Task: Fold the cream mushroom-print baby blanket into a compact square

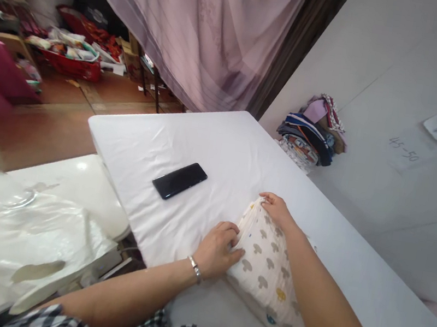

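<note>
A folded cream cloth printed with grey mushroom shapes lies on the white-covered table. My left hand, with a silver bracelet at the wrist, pinches the cloth's near left edge, fingers closed on the layers. My right hand rests on the cloth's far corner, fingertips curled over its edge. My right forearm lies across the cloth.
A black phone lies face up on the table, left of the cloth. A pile of folded clothes sits by the wall beyond the table. A white plastic bag lies on a low white surface at left. A pink curtain hangs behind.
</note>
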`<state>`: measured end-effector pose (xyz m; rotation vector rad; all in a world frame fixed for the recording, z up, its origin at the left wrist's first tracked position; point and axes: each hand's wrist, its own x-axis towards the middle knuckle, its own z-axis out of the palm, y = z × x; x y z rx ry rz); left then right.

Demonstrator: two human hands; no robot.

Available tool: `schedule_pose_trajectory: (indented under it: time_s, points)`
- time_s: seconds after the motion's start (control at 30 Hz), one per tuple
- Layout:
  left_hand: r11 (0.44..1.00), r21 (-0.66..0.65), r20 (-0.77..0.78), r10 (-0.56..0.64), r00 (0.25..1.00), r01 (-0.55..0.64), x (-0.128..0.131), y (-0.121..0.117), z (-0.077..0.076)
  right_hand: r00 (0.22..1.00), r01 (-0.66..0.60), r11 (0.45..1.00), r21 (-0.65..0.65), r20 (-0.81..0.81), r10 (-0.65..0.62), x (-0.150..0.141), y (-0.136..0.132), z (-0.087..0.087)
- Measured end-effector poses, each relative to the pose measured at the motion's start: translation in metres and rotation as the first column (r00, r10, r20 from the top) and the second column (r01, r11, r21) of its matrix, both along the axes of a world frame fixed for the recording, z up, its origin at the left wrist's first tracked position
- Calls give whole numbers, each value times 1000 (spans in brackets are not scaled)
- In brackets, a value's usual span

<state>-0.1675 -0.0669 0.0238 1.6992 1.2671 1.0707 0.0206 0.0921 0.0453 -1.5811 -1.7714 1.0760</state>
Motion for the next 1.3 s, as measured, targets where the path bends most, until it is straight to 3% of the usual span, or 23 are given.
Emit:
schedule_pose_trajectory:
  time_s: [0.2, 0.47, 0.7, 0.87, 1.0, 1.07, 1.17, 1.3]
  points:
    - [1000, 29, -64, -3, 998, 5, 1, 2, 1, 999, 7, 1000, 5, -48, -7, 11, -5, 0]
    - [992, -123, -73, -4, 997, -5, -2, 4, 5, 990, 16, 1000, -7, -142, -17, 11, -10, 1]
    - [993, -116, -127, -22, 992, 7, 4, 35, 21, 991, 0, 1000, 10, -131, 2, 11, -15, 2]
    - [992, -123, -172, 1, 985, -23, 18, 46, 14, 998, 35, 983, 180, 54, -45, 8, -21, 10]
    - [998, 25, -198, 67, 978, -63, 22, 39, 12, 964, 112, 893, 437, 169, -204, 4, -45, 22]
    - [996, 77, -218, 65, 974, -50, 22, 36, 13, 957, 118, 928, 353, 208, -201, 1, -62, 25]
    - [994, 105, -238, 44, 970, -20, 22, 36, 13, 961, 74, 993, 89, 260, -95, -6, -84, 24]
    - [993, 117, -206, -7, 979, 32, 22, 36, 13, 955, 60, 995, -85, 295, -33, -14, -94, 20]
